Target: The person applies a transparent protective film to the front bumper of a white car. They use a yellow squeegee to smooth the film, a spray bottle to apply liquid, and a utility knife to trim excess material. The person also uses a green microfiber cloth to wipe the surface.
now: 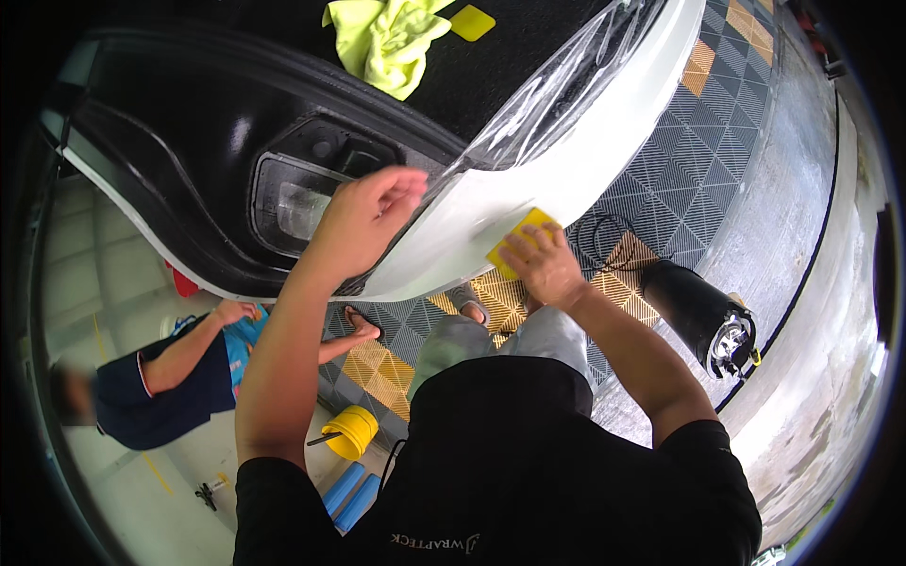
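My right hand (545,267) presses a yellow squeegee card (525,234) against the white painted panel (576,184) of a vehicle, near its lower edge. Its fingers lie over the card. My left hand (373,219) hovers farther left, above the panel's inner corner and the black trim (415,141). The fingers there are loosely bent, with nothing visible in them. Wrinkled clear film (557,99) runs along the upper border of the white panel, and its near end lies close to my left fingertips.
A lime-green cloth (387,47) and another yellow card (472,23) lie on the black surface. To the right, a black cylinder (694,311) rests by a cable (604,236) on floor tiles. A co-worker (170,387) is at left, near a yellow bucket (354,432) and blue rolls (349,495).
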Tool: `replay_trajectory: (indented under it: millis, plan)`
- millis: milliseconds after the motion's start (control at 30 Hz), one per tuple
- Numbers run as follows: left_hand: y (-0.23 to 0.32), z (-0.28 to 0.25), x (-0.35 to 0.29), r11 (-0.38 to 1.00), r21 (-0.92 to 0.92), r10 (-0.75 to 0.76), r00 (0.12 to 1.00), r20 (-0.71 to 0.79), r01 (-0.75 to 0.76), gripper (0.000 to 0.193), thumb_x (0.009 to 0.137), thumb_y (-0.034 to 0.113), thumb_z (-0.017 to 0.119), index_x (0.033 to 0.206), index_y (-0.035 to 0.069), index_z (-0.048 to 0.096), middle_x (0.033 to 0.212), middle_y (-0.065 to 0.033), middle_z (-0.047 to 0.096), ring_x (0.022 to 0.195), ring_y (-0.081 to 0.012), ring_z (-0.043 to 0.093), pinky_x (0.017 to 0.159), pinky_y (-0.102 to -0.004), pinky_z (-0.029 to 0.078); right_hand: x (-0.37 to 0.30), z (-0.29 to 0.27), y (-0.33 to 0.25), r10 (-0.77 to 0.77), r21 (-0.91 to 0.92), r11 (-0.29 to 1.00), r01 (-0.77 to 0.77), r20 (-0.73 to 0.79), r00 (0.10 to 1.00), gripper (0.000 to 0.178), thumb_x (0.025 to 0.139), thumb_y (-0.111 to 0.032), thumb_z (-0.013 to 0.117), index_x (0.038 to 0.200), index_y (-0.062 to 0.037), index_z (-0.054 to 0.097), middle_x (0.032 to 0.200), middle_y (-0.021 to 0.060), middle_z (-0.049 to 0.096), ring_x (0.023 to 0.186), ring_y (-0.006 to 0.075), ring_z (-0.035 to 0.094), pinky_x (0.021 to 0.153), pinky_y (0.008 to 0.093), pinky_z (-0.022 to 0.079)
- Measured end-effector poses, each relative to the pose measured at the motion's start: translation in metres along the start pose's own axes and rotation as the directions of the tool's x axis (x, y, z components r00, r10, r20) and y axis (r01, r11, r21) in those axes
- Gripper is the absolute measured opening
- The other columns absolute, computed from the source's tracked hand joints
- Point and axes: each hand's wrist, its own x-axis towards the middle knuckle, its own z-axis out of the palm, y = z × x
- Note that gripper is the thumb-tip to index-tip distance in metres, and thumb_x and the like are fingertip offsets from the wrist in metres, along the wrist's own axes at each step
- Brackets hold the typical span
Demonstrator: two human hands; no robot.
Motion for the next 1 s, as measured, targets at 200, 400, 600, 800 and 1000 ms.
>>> replay_trajectory:
  millis: [200,400,600,800,1000]
  plan:
    - [-0.081,-0.019,-0.128,0.952,0.282,-0.078,0.985,-0.154,0.120,0.030,0.090,0.005,0.061,0.119,-0.001,0.063,0.109,-0.0173,0.069,0.098,-0.0296,0.068,0.086,-0.0366,0.053,0.037,0.033,-0.116,-0.166,0.122,0.979,0.161,0.029,0.986,0.040,0.082,-0.021,0.060,0.120,-0.0092,0.065,0.129,0.0048,0.059,0.116,0.0263,0.051,0.097,0.0418,0.041]
    - [-0.118,0.003,-0.145,0.729,0.674,0.285,0.948,-0.143,-0.117,0.034,0.088,0.006,0.062,0.121,-0.003,0.060,0.122,-0.0197,0.063,0.113,-0.0350,0.059,0.096,-0.0407,0.048,0.049,0.046,-0.167,-0.152,0.036,0.988,0.151,0.045,0.987,0.043,0.082,-0.022,0.059,0.123,-0.0102,0.064,0.131,0.0039,0.057,0.116,0.0259,0.050,0.096,0.0406,0.041]
    - [-0.131,0.013,-0.090,0.808,0.588,0.015,0.999,0.030,-0.030,0.020,0.088,0.011,0.059,0.102,-0.001,0.065,0.100,-0.0222,0.070,0.094,-0.0391,0.066,0.083,-0.0458,0.053,0.049,0.052,-0.181,-0.056,-0.037,0.998,0.058,0.042,0.998,0.043,0.084,-0.020,0.057,0.127,-0.0165,0.062,0.131,0.0021,0.058,0.119,0.0262,0.051,0.100,0.0433,0.039]
    - [-0.133,-0.007,-0.077,0.935,0.344,0.031,0.986,0.162,-0.086,0.011,0.089,0.010,0.058,0.087,0.001,0.064,0.075,-0.0140,0.066,0.071,-0.0268,0.068,0.064,-0.0373,0.051,0.050,0.073,-0.211,0.076,-0.008,0.997,-0.077,-0.089,0.993,0.045,0.082,-0.019,0.060,0.127,-0.0148,0.061,0.128,0.0034,0.059,0.118,0.0276,0.052,0.098,0.0442,0.040]
    - [-0.135,-0.011,-0.082,0.946,0.316,0.031,0.989,0.144,-0.076,0.008,0.090,0.007,0.059,0.089,0.000,0.061,0.071,-0.0096,0.064,0.061,-0.0194,0.066,0.057,-0.0325,0.050,0.064,0.085,-0.241,0.221,0.048,0.975,-0.216,-0.198,0.955,0.045,0.082,-0.018,0.060,0.127,-0.0120,0.060,0.128,0.0067,0.058,0.114,0.0293,0.053,0.092,0.0441,0.042]
